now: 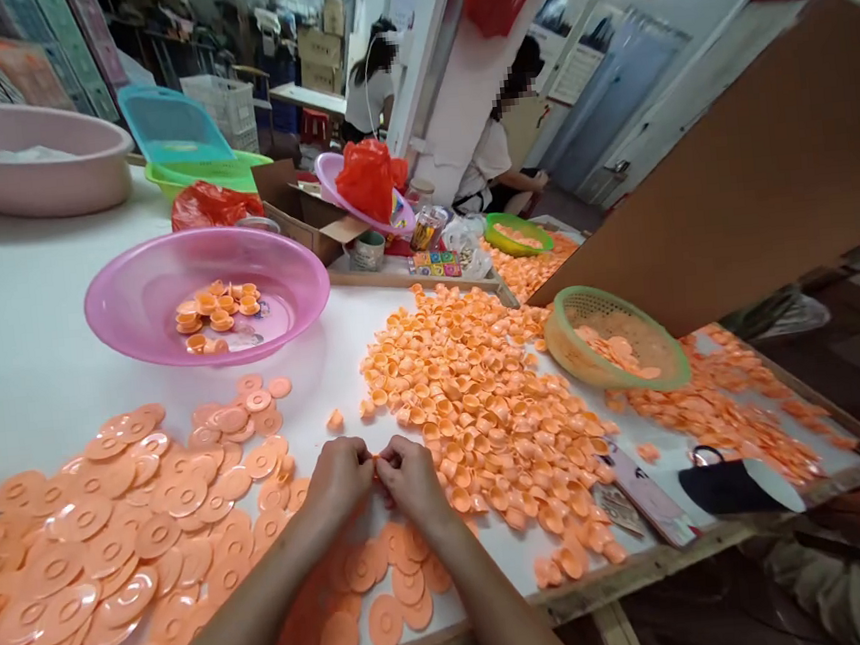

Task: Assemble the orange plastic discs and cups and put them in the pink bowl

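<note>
My left hand (344,476) and my right hand (407,475) meet over the white table, fingertips pinched together. A bit of orange shows between them; the hands hide most of it, so its kind is unclear. To the left spreads a heap of flat orange plastic discs (117,531), each with a ring in its middle. More discs (407,580) lie under and in front of my wrists. Right of my right hand is a big pile of small orange plastic cups (481,388). One loose cup (334,420) sits just beyond my hands.
A pink basin (120,309) holding several cup-and-saucer pieces stands behind the discs. A green-rimmed colander (563,341) with orange pieces stands right of the pile. A cardboard sheet (747,164) leans on the right. A phone-like flat pink item (648,494) lies near the edge. Two people sit farther back.
</note>
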### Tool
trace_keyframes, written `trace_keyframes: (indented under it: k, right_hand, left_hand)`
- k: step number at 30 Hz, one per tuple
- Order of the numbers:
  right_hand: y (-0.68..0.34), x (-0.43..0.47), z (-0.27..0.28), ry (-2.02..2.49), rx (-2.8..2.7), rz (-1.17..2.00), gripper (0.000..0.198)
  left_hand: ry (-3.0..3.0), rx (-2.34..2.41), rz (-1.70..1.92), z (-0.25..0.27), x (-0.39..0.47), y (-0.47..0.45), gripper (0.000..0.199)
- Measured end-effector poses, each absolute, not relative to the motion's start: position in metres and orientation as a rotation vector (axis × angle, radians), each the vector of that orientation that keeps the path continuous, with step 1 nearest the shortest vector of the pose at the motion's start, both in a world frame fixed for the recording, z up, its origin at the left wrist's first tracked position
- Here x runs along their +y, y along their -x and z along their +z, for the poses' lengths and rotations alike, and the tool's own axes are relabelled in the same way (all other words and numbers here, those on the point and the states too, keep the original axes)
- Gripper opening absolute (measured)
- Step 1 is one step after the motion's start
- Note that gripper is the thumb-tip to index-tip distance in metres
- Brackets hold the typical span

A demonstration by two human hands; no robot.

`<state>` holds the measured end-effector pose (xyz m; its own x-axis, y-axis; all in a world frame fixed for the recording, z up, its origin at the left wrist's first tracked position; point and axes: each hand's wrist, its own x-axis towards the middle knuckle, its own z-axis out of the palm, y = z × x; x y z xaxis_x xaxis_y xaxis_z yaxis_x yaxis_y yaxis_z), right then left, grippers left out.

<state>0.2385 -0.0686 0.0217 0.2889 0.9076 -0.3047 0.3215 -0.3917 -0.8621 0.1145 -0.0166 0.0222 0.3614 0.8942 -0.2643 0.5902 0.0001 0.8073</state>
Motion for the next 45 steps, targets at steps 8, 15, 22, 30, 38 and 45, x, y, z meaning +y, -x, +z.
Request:
trace_keyframes:
  k: [8,15,22,30,38,45]
  right_hand:
    - [-0.234,-0.101,0.028,1.498,-1.133,0.920,0.009]
    - [-0.216,-0.127,0.041,1.524,-1.243,0.530,0.004]
    - [-0.205,-0.127,0.058,1.446,-1.448,0.367,0.023]
    - [-0.194,-0.119,0.049,1.427,-1.466,0.250,0.029]
    - [-0.185,-0.103,0.045,1.510,-1.371,0.546,0.013]
    - [-0.193,-0.033,0.066,1.585,-1.691,0.634,0.025]
  left_hand:
    - [-1.528,1.157,0.760,0.037,-0.048,-0.100,0.040]
    - [-1.183,0.889,0.897,0.044,-0.077,-0.078,0.033]
    - [-1.009,0.752,0.949,0.046,-0.085,-0.075,0.031]
    - [-1.367,0.943,1.132,0.041,-0.087,-0.069,0.024]
    - [-1.467,1.028,1.099,0.039,-0.086,-0.063,0.026]
    - [-1.410,1.705,1.377,0.112,0.048,-0.005,0.037]
